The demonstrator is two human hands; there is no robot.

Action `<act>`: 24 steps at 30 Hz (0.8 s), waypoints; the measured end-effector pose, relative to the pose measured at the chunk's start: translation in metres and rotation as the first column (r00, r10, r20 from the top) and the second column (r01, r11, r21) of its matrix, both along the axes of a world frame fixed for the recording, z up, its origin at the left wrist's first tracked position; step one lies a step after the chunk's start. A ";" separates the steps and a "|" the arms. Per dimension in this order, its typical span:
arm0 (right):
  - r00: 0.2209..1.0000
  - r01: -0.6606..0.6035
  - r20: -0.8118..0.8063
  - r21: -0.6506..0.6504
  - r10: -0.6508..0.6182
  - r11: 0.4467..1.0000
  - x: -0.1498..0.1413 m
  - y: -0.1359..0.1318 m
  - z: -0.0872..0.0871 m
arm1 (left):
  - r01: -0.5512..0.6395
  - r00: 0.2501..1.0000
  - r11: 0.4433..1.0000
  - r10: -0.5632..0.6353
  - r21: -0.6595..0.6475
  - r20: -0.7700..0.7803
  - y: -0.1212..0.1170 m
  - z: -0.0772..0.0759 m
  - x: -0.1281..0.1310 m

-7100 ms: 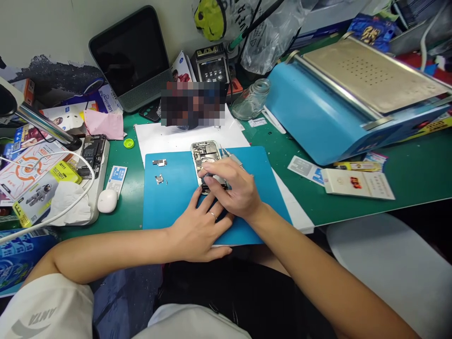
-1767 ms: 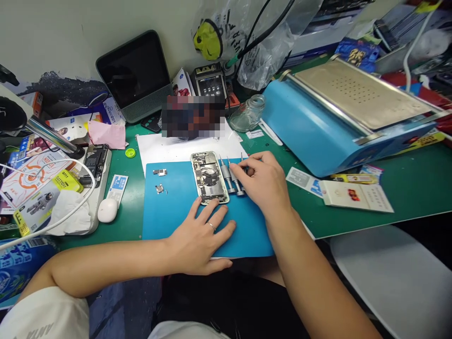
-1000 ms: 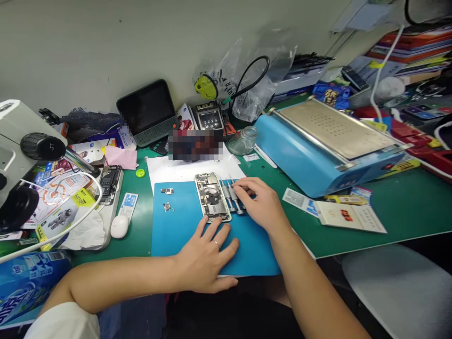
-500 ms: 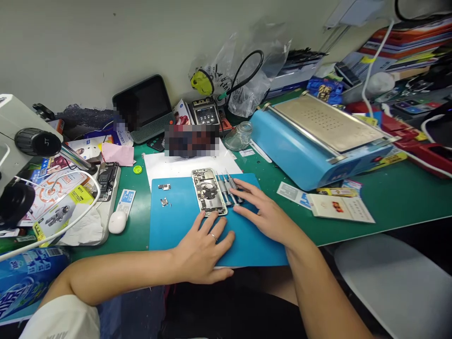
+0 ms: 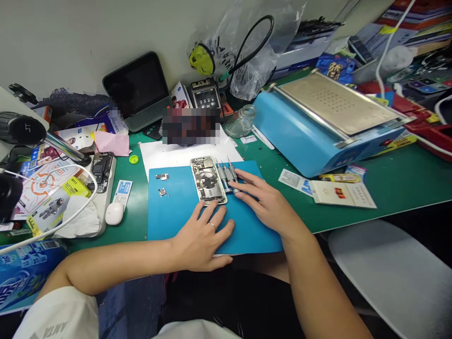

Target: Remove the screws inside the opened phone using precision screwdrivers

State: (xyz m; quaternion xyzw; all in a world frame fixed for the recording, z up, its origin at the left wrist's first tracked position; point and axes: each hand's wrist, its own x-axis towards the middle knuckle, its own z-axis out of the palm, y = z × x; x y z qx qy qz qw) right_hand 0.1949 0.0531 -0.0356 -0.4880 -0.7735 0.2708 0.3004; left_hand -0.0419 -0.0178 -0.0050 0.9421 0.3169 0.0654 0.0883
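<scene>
Lengthwise, the opened phone [image 5: 208,181] points away, slightly leftward — left hand [image 5: 198,241] and right hand [image 5: 271,205] both spread.

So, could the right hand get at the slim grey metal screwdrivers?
Likely yes: the right hand lies beside the screwdrivers, fingers touching or nearly touching them, nothing visible in between.

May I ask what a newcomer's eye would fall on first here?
Probably the bulky blue machine with the metal top, right of centre. Next, the opened phone on the bright blue mat, the left hand at its near end and the right hand at the screwdrivers beside it.
</scene>
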 end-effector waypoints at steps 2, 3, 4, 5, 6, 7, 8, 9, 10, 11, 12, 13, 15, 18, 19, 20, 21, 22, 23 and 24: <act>1.000 0.014 -0.011 0.010 -0.014 1.000 0.000 -0.001 0.000 | 0.003 1.000 1.000 -0.003 -0.003 -0.003 0.000 0.000 0.000; 1.000 0.017 -0.018 0.014 -0.017 1.000 -0.001 -0.001 0.000 | 0.004 1.000 1.000 -0.004 -0.004 -0.007 0.000 0.000 0.000; 0.999 0.018 -0.027 0.019 -0.018 1.000 -0.001 -0.001 0.001 | 0.005 1.000 1.000 -0.005 -0.004 -0.010 0.000 0.000 0.000; 0.999 0.019 -0.037 0.026 -0.018 0.999 -0.001 -0.001 0.001 | 0.007 1.000 1.000 -0.007 -0.004 -0.013 0.000 0.000 0.000; 0.999 0.017 -0.048 0.033 -0.016 0.999 -0.001 -0.001 0.001 | 0.009 1.000 1.000 -0.009 -0.002 -0.015 0.000 0.000 0.000; 0.998 0.015 -0.057 0.040 -0.012 0.999 -0.001 -0.001 0.001 | 0.009 1.000 1.000 -0.009 0.002 -0.015 0.000 0.000 0.000; 0.998 0.014 -0.066 0.048 -0.011 0.999 -0.001 -0.001 0.002 | 0.008 1.000 1.000 -0.008 0.005 -0.014 0.000 -0.001 0.000; 0.997 0.016 -0.074 0.057 -0.012 0.998 0.000 -0.001 0.002 | 0.006 1.000 1.000 -0.006 0.008 -0.014 0.000 -0.001 0.000; 0.997 0.021 -0.080 0.068 -0.016 0.997 0.000 -0.002 0.003 | 0.005 1.000 1.000 -0.005 0.010 -0.014 0.000 -0.002 0.000; 0.996 0.026 -0.086 0.079 -0.019 0.996 0.000 -0.002 0.004 | 0.003 1.000 1.000 -0.003 0.010 -0.015 0.000 -0.002 0.000; 0.995 0.033 -0.099 0.093 -0.024 0.995 0.000 -0.003 0.005 | 0.003 1.000 1.000 -0.003 0.009 -0.015 0.000 -0.002 0.000; 0.992 0.041 -0.122 0.108 -0.028 0.993 0.000 -0.003 0.006 | 0.004 1.000 1.000 -0.004 0.008 -0.013 0.000 -0.002 0.000; 0.980 0.065 -0.198 0.133 -0.038 0.989 0.001 -0.004 0.008 | 0.010 1.000 1.000 -0.010 0.011 -0.004 0.001 -0.002 0.000; 0.945 0.124 -0.318 0.135 -0.075 0.983 0.002 -0.005 0.009 | 0.011 1.000 1.000 -0.011 0.007 0.001 0.001 -0.002 0.000; 0.935 0.146 -0.343 0.130 -0.094 0.981 0.002 -0.005 0.008 | 0.009 1.000 1.000 -0.009 0.002 -0.001 0.002 -0.002 0.000; 0.926 0.167 -0.361 0.126 -0.111 0.978 0.002 -0.005 0.008 | 0.005 1.000 1.000 -0.005 -0.002 -0.004 0.002 -0.002 0.000; 0.916 0.184 -0.380 0.125 -0.125 0.975 0.003 -0.005 0.007 | 0.004 1.000 1.000 -0.004 -0.005 -0.006 0.002 -0.002 0.000; 0.906 0.199 -0.402 0.125 -0.133 0.972 0.003 -0.005 0.007 | 0.005 1.000 1.000 -0.005 -0.005 -0.006 0.002 -0.001 0.000; 0.892 0.212 -0.429 0.122 -0.141 0.970 0.002 -0.006 0.006 | 0.007 1.000 1.000 -0.007 -0.006 -0.006 0.003 -0.001 0.000; 0.875 0.228 -0.460 0.114 -0.152 0.967 0.002 -0.006 0.006 | 0.010 1.000 1.000 -0.010 -0.005 -0.006 0.003 -0.001 0.000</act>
